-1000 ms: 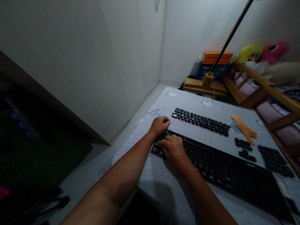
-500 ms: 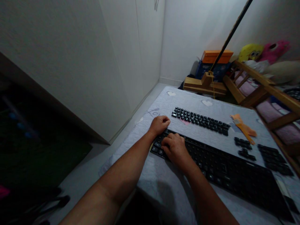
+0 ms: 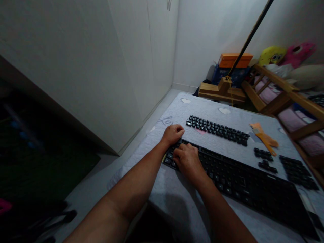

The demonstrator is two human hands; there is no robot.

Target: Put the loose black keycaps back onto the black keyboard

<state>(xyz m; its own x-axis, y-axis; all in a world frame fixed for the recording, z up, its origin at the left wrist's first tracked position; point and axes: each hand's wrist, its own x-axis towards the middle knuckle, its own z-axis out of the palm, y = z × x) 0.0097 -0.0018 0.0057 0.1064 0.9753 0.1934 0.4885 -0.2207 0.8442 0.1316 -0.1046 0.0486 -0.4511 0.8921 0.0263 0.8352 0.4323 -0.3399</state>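
Observation:
A long black keyboard (image 3: 235, 179) lies at a slant on the cloth-covered table. Many of its key places on the right look bare, while keycaps (image 3: 170, 158) sit at its left end. My left hand (image 3: 173, 133) is curled closed against the far left corner of the keyboard; its palm and whatever it may hold are hidden. My right hand (image 3: 187, 160) rests over the keyboard's left part, fingers bent down and drawn together among the keys. Its fingertips are out of sight. Beyond the keyboard, loose black keycaps (image 3: 217, 130) lie in rows.
Smaller groups of loose keycaps (image 3: 263, 154) and a block of them (image 3: 298, 172) lie right. An orange-handled brush (image 3: 264, 141) rests on an orange cloth (image 3: 273, 141). A white cabinet (image 3: 126, 67) stands left; a wooden bed rail (image 3: 280, 81) runs along the right.
My right hand has shifted very slightly on the keys at the keyboard's left end. My left hand stays curled at the corner. The view has moved a little.

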